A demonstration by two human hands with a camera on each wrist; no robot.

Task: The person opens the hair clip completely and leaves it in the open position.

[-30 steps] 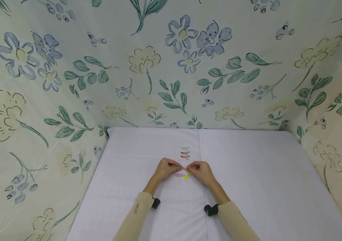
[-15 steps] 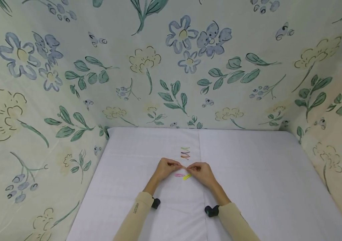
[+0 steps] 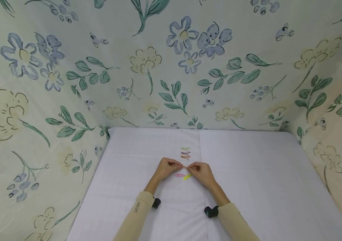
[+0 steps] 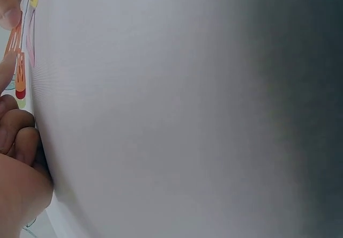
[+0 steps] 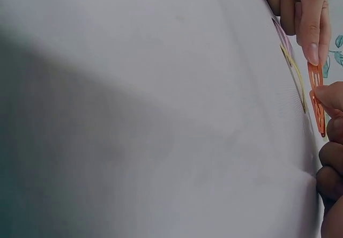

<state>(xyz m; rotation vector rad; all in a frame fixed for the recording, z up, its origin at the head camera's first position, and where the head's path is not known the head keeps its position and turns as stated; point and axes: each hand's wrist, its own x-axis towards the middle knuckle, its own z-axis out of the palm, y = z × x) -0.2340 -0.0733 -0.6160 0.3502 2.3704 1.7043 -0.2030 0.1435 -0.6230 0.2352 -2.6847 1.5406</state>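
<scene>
Almost nothing has moved since the earlier frame: left hand (image 3: 165, 169) and right hand (image 3: 201, 172) pinch an orange clip (image 5: 316, 75) between them; gentle, even pressure should prevent slipping.

Smooth orange clip (image 5: 315, 75), matt white cloth (image 3: 249, 174)

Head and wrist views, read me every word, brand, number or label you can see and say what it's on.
Left sleeve: dark lettering, too small and blurred to quote surely.
Right sleeve: a dark mark at its edge, too small to tell whether it is text.
Orange clip, pink clip, yellow clip: no text I can make out.
Nothing else readable.
</scene>
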